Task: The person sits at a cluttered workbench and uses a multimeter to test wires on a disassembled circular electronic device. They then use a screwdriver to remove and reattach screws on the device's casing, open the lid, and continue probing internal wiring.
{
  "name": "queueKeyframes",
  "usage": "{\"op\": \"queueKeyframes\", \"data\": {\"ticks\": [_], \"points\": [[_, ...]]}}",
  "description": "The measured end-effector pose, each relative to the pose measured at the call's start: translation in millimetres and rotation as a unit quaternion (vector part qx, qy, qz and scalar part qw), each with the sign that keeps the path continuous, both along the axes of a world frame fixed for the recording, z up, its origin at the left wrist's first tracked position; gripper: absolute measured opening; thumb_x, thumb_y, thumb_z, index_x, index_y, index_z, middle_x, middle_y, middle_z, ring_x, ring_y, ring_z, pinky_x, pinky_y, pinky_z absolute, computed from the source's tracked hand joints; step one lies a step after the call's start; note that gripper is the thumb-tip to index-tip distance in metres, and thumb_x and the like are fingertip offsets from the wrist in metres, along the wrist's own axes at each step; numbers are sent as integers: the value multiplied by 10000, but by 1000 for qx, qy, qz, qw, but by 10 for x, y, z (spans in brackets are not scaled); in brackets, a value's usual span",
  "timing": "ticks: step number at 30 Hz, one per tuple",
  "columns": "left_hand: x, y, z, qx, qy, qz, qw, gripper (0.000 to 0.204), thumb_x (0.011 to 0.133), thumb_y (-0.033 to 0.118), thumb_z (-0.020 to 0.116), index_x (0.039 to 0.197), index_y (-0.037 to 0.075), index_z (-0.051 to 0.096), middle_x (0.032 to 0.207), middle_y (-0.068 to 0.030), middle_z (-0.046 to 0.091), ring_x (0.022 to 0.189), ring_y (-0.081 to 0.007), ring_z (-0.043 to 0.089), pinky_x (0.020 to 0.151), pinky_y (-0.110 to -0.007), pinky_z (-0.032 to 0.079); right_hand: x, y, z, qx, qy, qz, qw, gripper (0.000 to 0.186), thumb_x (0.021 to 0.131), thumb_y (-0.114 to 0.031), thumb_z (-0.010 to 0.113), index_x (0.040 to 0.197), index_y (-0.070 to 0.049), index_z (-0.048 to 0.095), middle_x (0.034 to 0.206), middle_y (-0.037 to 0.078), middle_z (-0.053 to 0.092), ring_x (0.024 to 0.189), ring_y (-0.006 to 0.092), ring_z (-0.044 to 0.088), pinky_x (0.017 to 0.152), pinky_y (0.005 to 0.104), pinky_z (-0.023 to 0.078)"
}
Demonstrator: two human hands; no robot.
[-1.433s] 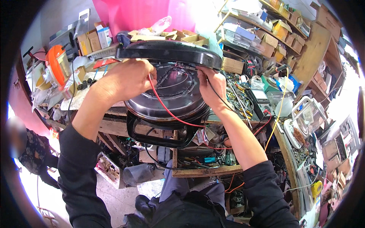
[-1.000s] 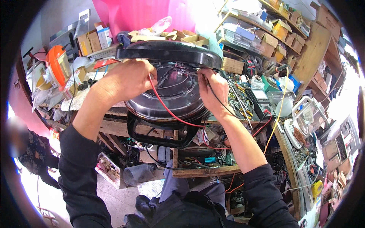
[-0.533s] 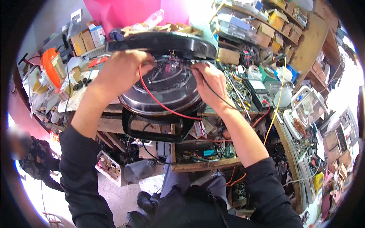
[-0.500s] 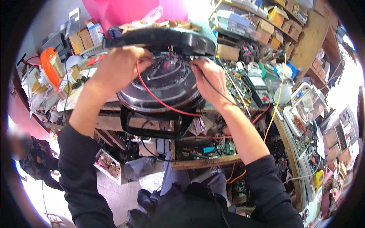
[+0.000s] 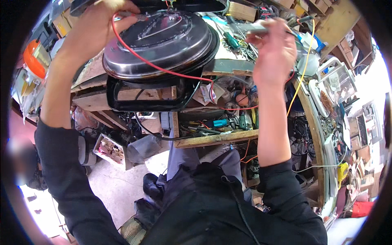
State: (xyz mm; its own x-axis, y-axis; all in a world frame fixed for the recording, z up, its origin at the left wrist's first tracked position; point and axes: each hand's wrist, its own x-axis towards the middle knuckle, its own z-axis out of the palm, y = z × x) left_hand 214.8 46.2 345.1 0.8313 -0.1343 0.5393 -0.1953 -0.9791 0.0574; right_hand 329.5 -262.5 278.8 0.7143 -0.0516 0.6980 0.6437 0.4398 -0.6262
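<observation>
An opened electric baking pan sits in front of me, its round dark metal underside [image 5: 159, 45] facing up. A black loop handle [image 5: 149, 104] juts toward me, and the black shell [image 5: 196, 5] rises behind with small wires between. My left hand [image 5: 108, 18] is closed on a red test lead [image 5: 153, 65] at the pan's far left edge; the lead's tip reaches the pan's rim. To the right of the pan, my right hand [image 5: 274, 53] is raised over the bench, blurred, its fingers closed round a slim dark stick-like tool [image 5: 261, 31].
Below the bench edge an open wooden drawer [image 5: 220, 139] holds hand tools and wires. A yellow cord [image 5: 300, 85] hangs at the right. An orange lamp-like object [image 5: 34, 59] stands at the left. On the floor is a box of scraps [image 5: 110, 151]; another person is at the far left.
My right hand has left the pan's far edge and moved right. My left hand still holds the red lead. The pan now appears lower and further left in the view.
</observation>
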Motion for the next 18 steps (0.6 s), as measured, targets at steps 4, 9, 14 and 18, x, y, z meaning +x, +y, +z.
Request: {"op": "queueKeyframes", "data": {"ticks": [4, 9, 14, 18], "points": [[-21, -35, -26, -60, 25, 17, 998, 326, 986, 261, 687, 1184, 2, 706, 1038, -152, 742, 982, -250, 722, 876, -333, 529, -49, -595, -40, -44, 98, 376, 920, 318, 1099, -332, 487, 926, -66, 514, 851, 169, 661, 450, 159, 521, 387, 275, 393], [6, 75, -54, 19, -58, -24, 998, 338, 983, 280, 701, 1162, -7, 713, 1012, -149, 751, 962, -242, 727, 857, -340, 537, -124, -540, -582, -601, 43, 389, 697, 245, 828, -102, 786, 1048, 3, 772, 910, 83, 767, 828, 140, 699, 765, 276, 540], [4, -159, 59, -17, 1, 45, 999, 287, 948, 256, 692, 1123, 31, 723, 1070, -196, 731, 1008, -386, 706, 882, -412, 531, -146, -329, -1476, -701, -42, 355, 618, 434, 771, -17, 695, 1198, -75, 743, 1115, 186, 751, 1048, 314, 713, 929, 394, 547], [-80, -132, 62, -26, 1, 20, 999, 287, 934, 256, 697, 1121, 42, 740, 1096, -191, 734, 1031, -377, 703, 888, -424, 532, -171, -129, -1568, -721, -95, 375, 576, 531, 727, -11, 630, 1247, -80, 711, 1123, 246, 720, 1073, 410, 688, 918, 457, 537]]}}
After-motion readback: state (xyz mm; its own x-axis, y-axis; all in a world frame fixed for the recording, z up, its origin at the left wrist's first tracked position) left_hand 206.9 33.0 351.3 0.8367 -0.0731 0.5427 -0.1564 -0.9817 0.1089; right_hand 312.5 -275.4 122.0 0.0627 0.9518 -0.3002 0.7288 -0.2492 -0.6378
